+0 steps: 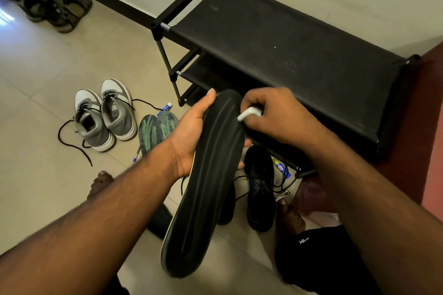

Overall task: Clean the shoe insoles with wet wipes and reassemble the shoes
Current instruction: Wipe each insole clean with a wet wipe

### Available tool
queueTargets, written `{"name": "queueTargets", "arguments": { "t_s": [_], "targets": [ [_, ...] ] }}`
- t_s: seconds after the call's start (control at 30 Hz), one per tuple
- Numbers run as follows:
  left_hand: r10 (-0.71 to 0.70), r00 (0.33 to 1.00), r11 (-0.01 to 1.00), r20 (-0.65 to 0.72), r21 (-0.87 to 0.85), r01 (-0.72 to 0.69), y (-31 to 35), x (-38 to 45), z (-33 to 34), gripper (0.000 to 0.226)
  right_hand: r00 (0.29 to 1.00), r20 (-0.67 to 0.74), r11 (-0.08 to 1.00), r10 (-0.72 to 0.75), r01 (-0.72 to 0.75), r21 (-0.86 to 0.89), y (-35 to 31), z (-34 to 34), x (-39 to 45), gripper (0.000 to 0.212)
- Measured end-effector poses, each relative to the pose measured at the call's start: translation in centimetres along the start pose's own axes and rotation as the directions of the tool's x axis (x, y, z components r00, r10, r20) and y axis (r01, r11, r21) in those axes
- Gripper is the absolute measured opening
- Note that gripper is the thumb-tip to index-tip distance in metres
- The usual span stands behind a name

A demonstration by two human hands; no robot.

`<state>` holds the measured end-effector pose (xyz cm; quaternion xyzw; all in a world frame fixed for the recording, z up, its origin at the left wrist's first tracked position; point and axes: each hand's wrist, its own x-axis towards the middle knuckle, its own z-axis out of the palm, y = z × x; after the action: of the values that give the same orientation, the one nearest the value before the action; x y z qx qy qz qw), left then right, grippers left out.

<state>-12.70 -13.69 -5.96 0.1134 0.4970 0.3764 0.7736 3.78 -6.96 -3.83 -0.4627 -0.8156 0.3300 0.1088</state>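
Black insole (206,187): held up in front of me, w/ toe end far, heel end near, over the floor tiles by the black shoe rack (287,38). Left hand (191,134) grips its left edge, thumb along the rim near the toe, fingertips wrapping under to the right side. Right hand (271,115) is curled round a bunched wet wipe (248,112), white end touching the insole's right edge near the toe.

Step, my read: wiping stage on this insole, working the toe end. Next move prob. calls for drawing the wipe down the length toward the heel while the left hand braces against flex; then flip to do the underside.

Below: black lace-up shoe (260,187), laces loose, likely this insole's home. Green patterned insoles (155,132) lie on the floor beside the grey sneakers (105,117), so reassembly not yet done there.

Hard to tell: how dirty the insole surface is; most of the wipe is hidden in the fist; second black shoe is mostly behind the insole; small tube (281,167) by the rack, label unreadable.
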Motion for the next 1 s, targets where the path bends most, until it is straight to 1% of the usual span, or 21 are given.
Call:
{"name": "queueTargets", "arguments": {
  "t_s": [0.07,0.1,0.17,0.27,0.3,0.33,0.4,0.43,0.47,0.5,0.53,0.6,0.63,0.67,0.77,0.8,0.83,0.87,0.9,0.97,1.0],
  "targets": [
    [-0.035,0.999,0.999,0.029,0.026,0.035,-0.35,0.02,0.31,0.072,0.991,-0.132,1.0,0.004,-0.003,0.006,0.12,-0.14,0.21,0.012],
    [-0.045,0.998,0.999,0.035,0.033,0.044,-0.43,0.08,0.33,0.072,0.989,-0.146,1.0,0.005,-0.004,0.01,0.08,-0.24,0.22,0.012],
    [-0.031,0.999,0.999,0.035,0.019,0.031,-0.24,0.11,0.22,0.073,0.998,-0.067,1.0,-0.001,0.002,0.016,-0.11,-0.37,0.05,0.012],
    [0.004,1.0,0.999,0.016,-0.033,-0.003,0.24,0.15,-0.12,0.077,0.986,0.167,1.0,0.005,-0.007,0.012,-0.29,-0.19,-0.28,0.014],
    [0.003,1.0,0.999,0.0,-0.05,-0.003,0.27,0.18,-0.17,0.077,0.984,0.175,1.0,0.014,-0.016,0.013,-0.23,-0.03,-0.27,0.014],
    [-0.006,1.0,0.999,-0.008,-0.054,0.005,0.19,0.21,-0.17,0.075,0.992,0.123,1.0,0.019,-0.021,0.023,-0.12,0.1,-0.16,0.013],
    [-0.03,0.999,0.999,0.013,-0.039,0.031,-0.04,0.06,0.12,0.066,0.998,-0.066,1.0,0.006,-0.005,0.021,0.08,0.08,0.19,0.012],
    [-0.042,0.999,0.999,0.028,-0.033,0.043,-0.09,-0.06,0.38,0.061,0.991,-0.133,1.0,-0.002,0.005,0.023,0.1,-0.05,0.27,0.012],
    [-0.048,0.998,0.998,0.033,-0.029,0.049,-0.08,-0.19,0.6,0.06,0.988,-0.153,0.999,-0.006,0.012,0.033,0.06,-0.19,0.28,0.013],
    [-0.044,0.999,0.999,0.028,-0.027,0.045,-0.06,-0.26,0.67,0.061,0.992,-0.123,0.999,-0.009,0.015,0.047,0.02,-0.29,0.21,0.012],
    [-0.033,0.999,0.999,0.021,-0.021,0.034,0.01,-0.29,0.64,0.065,0.999,-0.049,0.998,-0.009,0.012,0.06,-0.06,-0.39,0.06,0.011],
    [-0.011,1.0,1.0,0.002,-0.004,0.011,0.14,-0.09,0.37,0.072,0.988,0.152,0.999,0.008,-0.014,0.038,-0.19,-0.43,-0.28,0.01],
    [-0.005,1.0,1.0,-0.006,0.006,0.005,0.17,0.0,0.28,0.073,0.978,0.206,1.0,0.018,-0.021,0.013,-0.16,-0.37,-0.37,0.01],
    [-0.003,1.0,1.0,-0.009,0.021,0.003,0.09,0.07,0.24,0.073,0.981,0.192,1.0,0.024,-0.026,0.004,-0.07,-0.28,-0.34,0.01],
    [-0.022,0.999,0.999,0.03,0.043,0.021,-0.19,-0.01,0.63,0.066,0.996,-0.085,0.999,0.024,-0.022,0.028,0.11,-0.21,0.11,0.011],
    [-0.032,0.999,0.999,0.038,0.044,0.031,-0.25,-0.05,0.77,0.065,0.988,-0.15,0.999,0.022,-0.018,0.029,0.13,-0.26,0.2,0.012],
    [-0.038,0.999,0.998,0.039,0.043,0.036,-0.26,-0.03,0.79,0.065,0.985,-0.173,0.999,0.021,-0.015,0.033,0.15,-0.31,0.26,0.013],
    [-0.038,0.999,0.998,0.033,0.041,0.037,-0.21,0.01,0.71,0.066,0.988,-0.152,0.999,0.014,-0.009,0.033,0.15,-0.37,0.22,0.013],
    [-0.035,0.999,0.999,0.028,0.031,0.034,-0.07,0.04,0.55,0.067,0.996,-0.086,0.999,0.003,0.0,0.034,0.12,-0.46,0.15,0.013],
    [-0.018,1.0,1.0,0.021,0.013,0.018,0.13,0.28,0.18,0.071,0.993,0.119,1.0,0.0,-0.003,0.027,-0.07,-0.48,-0.14,0.012],
    [-0.014,1.0,1.0,0.012,0.008,0.014,0.16,0.36,0.07,0.072,0.982,0.187,1.0,0.004,-0.007,0.019,-0.06,-0.35,-0.22,0.012]
  ]
}}
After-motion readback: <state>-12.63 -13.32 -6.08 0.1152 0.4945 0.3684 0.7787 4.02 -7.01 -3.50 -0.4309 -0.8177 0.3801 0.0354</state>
